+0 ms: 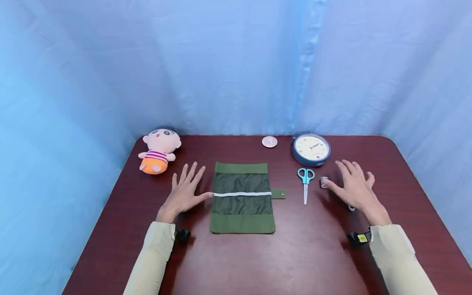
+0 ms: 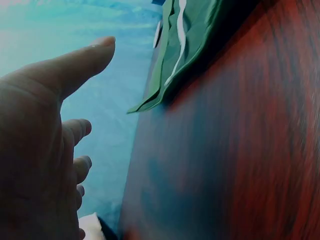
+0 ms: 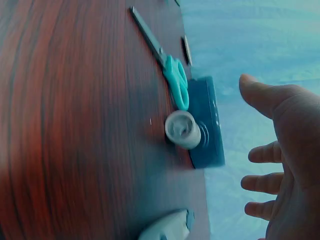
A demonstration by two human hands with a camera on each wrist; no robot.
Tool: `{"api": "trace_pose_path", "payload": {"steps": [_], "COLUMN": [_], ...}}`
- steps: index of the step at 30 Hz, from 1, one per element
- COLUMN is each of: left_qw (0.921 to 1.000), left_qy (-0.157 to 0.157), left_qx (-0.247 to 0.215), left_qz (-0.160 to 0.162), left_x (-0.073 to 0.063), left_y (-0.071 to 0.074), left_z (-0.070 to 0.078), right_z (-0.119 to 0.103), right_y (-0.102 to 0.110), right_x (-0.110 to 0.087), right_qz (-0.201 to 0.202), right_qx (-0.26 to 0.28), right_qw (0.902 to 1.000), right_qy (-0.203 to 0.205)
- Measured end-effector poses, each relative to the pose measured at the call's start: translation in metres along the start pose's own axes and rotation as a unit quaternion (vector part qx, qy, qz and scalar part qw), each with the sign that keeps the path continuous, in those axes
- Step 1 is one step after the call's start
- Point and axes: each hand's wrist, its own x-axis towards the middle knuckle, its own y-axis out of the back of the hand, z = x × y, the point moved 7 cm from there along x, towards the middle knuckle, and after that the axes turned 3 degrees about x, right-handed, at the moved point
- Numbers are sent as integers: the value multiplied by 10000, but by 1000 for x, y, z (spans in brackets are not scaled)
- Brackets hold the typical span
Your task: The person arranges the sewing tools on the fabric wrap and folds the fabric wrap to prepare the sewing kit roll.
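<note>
On a dark reddish-brown wood-grain table, my left hand and right hand hover at centre left and centre right of the frame, fingers spread apart, nothing in either. The flat rectangular dark-green fabric pouch with a white band, at centre, could wrinkle or skew if my left thumb drags its edge. The round blue clock with a white face, upper right, risks a bump should my right fingers stretch forward. The turquoise-handled metal scissors, right of centre, could be knocked askew by an inward sweep. The small pale cylindrical spool, farther right, looks likeliest to roll or tip; a brush of my right thumb would be enough.

The pouch lies just right of my left thumb's tip, apart from it in the left wrist view. The spool overlaps my right thumb's tip in the head view, yet the right wrist view shows a gap between them.
</note>
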Motion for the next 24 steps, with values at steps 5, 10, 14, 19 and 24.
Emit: {"api": "trace_pose_path", "payload": {"steps": [5,10,14,19,24], "left_qw": [9998,9993,9987,9973,9959], "left_qy": [-104,-231,-266,-322,-327], "left_qx": [-65,-121,-141,-220,-334], "left_qz": [-135,-250,-414,-619,-769], "left_x": [2,5,7,8,10], "left_y": [-9,-15,-25,-38,-45], "left_z": [7,15,18,22,25], "right_z": [-18,-28,-28,-28,-29], "right_y": [-10,-22,-32,-37,-39], "right_x": [11,23,28,29,29], "right_qz": [71,68,-122,-123,51], "right_qx": [38,192,290,287,233], "right_qw": [9998,9997,9994,9986,9979], "right_qy": [185,162,-106,-423,-600]}}
